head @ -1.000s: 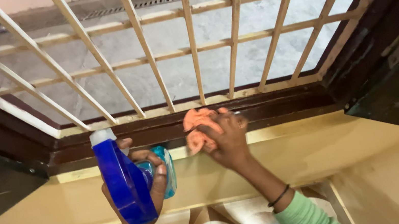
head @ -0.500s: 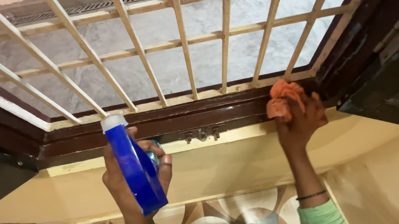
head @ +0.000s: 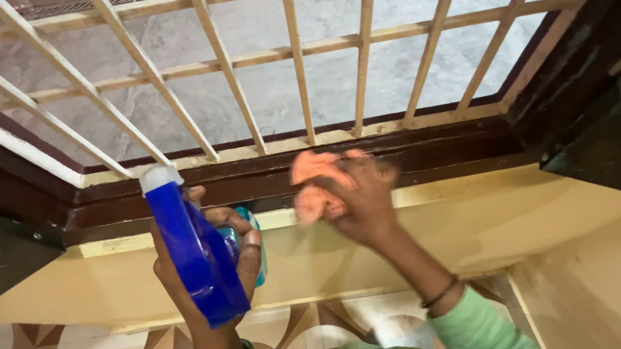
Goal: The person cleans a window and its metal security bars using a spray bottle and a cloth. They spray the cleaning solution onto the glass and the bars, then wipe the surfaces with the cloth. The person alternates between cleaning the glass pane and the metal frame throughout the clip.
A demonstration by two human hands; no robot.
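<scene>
Head view, right hand (head: 358,200) pressing crumpled orange cloth (head: 310,186), glossy brown sill (head: 435,151)

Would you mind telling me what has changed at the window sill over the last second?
The right hand, gripping the orange cloth, swept along the dark brown window frame out to its right corner, then back toward the middle, where it is now, blurred with motion. Nothing was picked up or released. The left hand kept its grip on the blue spray bottle, held in roughly the same spot.
</scene>
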